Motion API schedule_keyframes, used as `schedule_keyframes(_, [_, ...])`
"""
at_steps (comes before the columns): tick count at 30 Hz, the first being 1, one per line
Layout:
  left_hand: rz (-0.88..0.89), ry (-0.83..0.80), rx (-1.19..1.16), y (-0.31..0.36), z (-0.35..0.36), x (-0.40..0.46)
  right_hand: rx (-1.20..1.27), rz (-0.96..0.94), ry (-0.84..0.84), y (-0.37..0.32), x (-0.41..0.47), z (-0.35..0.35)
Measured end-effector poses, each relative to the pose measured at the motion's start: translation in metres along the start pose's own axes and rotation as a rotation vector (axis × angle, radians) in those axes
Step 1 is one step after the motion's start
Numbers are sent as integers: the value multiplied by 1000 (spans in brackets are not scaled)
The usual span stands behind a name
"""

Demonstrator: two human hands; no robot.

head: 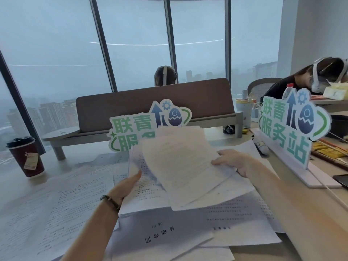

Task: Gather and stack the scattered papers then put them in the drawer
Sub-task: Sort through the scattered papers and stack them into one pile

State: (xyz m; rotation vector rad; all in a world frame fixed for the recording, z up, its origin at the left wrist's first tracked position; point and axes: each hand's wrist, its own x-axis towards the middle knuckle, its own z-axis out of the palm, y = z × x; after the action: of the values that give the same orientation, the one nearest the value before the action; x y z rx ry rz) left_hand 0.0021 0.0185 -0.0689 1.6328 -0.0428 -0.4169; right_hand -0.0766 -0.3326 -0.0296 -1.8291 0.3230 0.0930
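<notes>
Above the desk your left hand (125, 187) and right hand (232, 162) grip some white printed sheets (180, 166); many loose printed pages (62, 200) remain scattered, nothing drawered yet.

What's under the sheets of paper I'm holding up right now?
More printed papers lie spread on the desk beneath the held sheets, including one with a large title. Whatever lies directly under the raised sheets is covered.
</notes>
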Motion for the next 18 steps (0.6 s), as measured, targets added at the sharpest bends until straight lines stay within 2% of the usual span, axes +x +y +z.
schedule_keyframes(2, [0, -7, -20, 0, 2, -2, -71, 51, -69, 3, 5, 6])
schedule_keyframes(6, [11, -30, -2, -4, 8, -2, -25, 57, -103, 4, 8, 21])
schedule_keyframes(10, [5, -37, -22, -3, 12, -5, 71, -12, 22, 4, 7, 31])
schedule_keyframes(18, [55, -38, -84, -1, 15, -9, 161, -13, 225, 11, 15, 40])
